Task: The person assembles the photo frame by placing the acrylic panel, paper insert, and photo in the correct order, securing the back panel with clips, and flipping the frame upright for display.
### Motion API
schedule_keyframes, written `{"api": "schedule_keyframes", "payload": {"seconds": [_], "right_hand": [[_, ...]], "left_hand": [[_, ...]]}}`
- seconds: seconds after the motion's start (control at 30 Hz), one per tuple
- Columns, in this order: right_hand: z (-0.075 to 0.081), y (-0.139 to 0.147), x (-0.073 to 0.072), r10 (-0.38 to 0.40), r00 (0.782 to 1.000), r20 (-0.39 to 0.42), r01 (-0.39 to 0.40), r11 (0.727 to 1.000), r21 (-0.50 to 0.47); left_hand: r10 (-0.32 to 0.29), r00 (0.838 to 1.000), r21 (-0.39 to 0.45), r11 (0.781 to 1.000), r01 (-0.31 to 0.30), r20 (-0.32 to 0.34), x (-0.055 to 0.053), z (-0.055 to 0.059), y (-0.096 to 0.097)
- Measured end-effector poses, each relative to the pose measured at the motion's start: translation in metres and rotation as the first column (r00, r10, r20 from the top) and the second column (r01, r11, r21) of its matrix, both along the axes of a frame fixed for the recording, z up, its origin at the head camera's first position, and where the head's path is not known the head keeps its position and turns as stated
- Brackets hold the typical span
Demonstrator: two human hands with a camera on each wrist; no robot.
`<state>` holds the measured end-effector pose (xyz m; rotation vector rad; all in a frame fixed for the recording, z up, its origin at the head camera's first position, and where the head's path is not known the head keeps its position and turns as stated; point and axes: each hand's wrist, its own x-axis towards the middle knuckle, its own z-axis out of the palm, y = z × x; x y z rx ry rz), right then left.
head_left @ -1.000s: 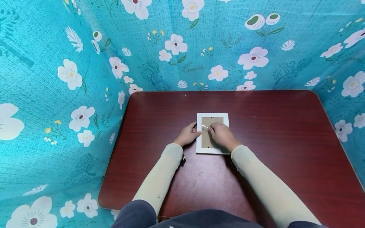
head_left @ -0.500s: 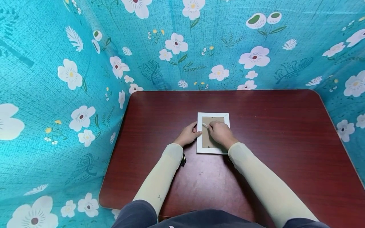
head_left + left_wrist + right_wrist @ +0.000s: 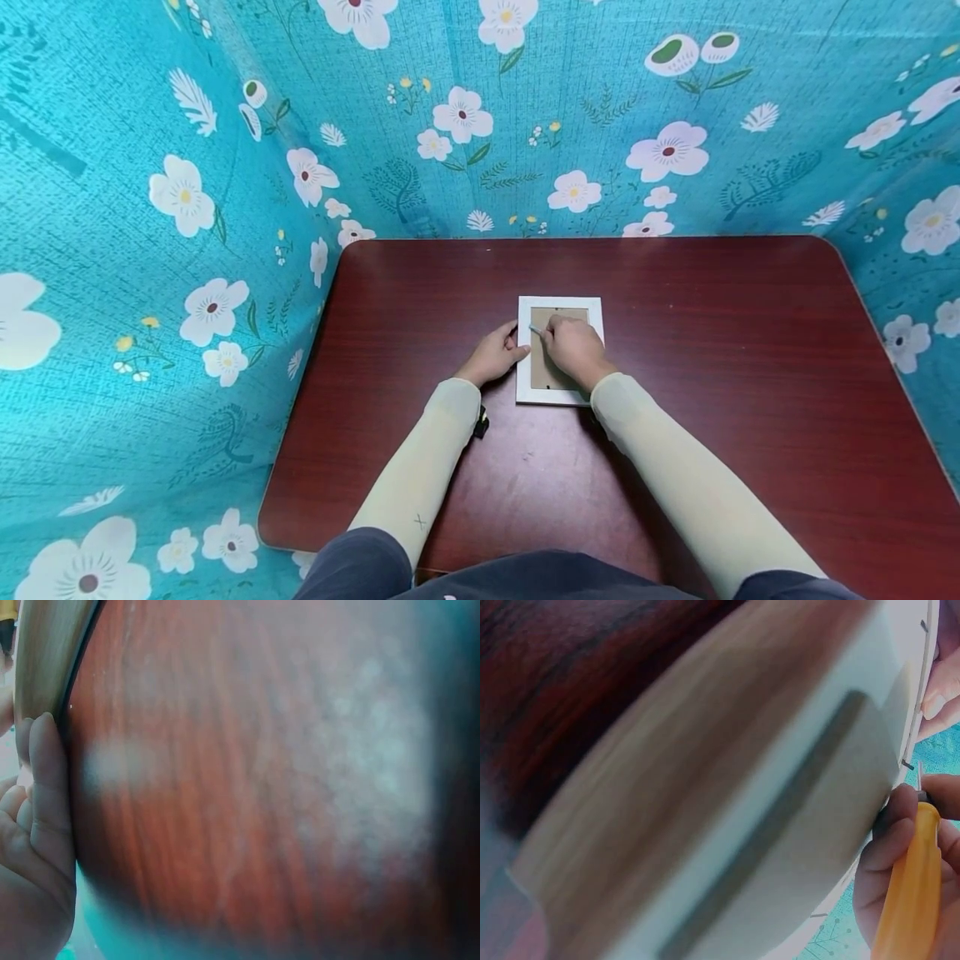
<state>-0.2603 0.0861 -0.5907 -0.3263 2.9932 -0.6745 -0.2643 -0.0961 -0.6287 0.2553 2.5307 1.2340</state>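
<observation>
A white picture frame (image 3: 523, 377) lies face down, its brown backing board (image 3: 543, 367) showing. My left hand (image 3: 491, 354) grips the frame's left side, thumb on the border and fingers against the outer edge. My right hand (image 3: 576, 348), over the backing, holds a screwdriver whose shaft (image 3: 536, 330) points at the frame's inner left edge. Its orange handle (image 3: 911, 889) shows between the fingers in the right wrist view, close to a small dark metal tab (image 3: 907, 765). Whether the tip touches that tab I cannot tell.
The frame rests on a dark red wooden table (image 3: 750, 350) with rounded back corners. A turquoise flowered cloth (image 3: 420, 167) hangs behind and along the sides of the table.
My right hand and forearm have shifted slightly left, and the screwdriver has turned a little, its tip remaining near the inner left edge. The left hand and the frame stay put.
</observation>
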Motion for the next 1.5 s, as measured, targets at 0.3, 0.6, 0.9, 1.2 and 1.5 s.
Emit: {"api": "schedule_keyframes", "payload": {"seconds": [0.3, 0.6, 0.9, 1.2, 1.5], "right_hand": [[-0.003, 0.0, 0.0, 0.057, 0.998, -0.011, -0.057, 0.998, 0.01], [-0.004, 0.001, -0.002, 0.062, 0.998, -0.017, -0.062, 0.998, -0.004], [-0.007, 0.0, -0.003, 0.081, 0.996, -0.035, -0.081, 0.997, 0.01], [-0.011, 0.002, -0.001, 0.081, 0.996, -0.04, -0.08, 0.997, 0.007], [-0.013, -0.001, 0.0, 0.078, 0.994, -0.072, -0.077, 0.997, 0.024]], "left_hand": [[0.01, 1.0, 0.013, 1.0, -0.01, 0.01, 0.001, 0.001, 0.001], [0.011, 1.0, 0.01, 1.0, -0.011, 0.003, 0.0, 0.003, 0.002], [-0.004, 1.0, 0.002, 1.0, 0.004, -0.015, 0.0, 0.003, 0.002], [-0.016, 1.0, 0.007, 1.0, 0.017, -0.02, 0.0, 0.004, 0.001], [-0.01, 1.0, 0.006, 1.0, 0.01, -0.016, 0.002, 0.003, 0.001]]}}
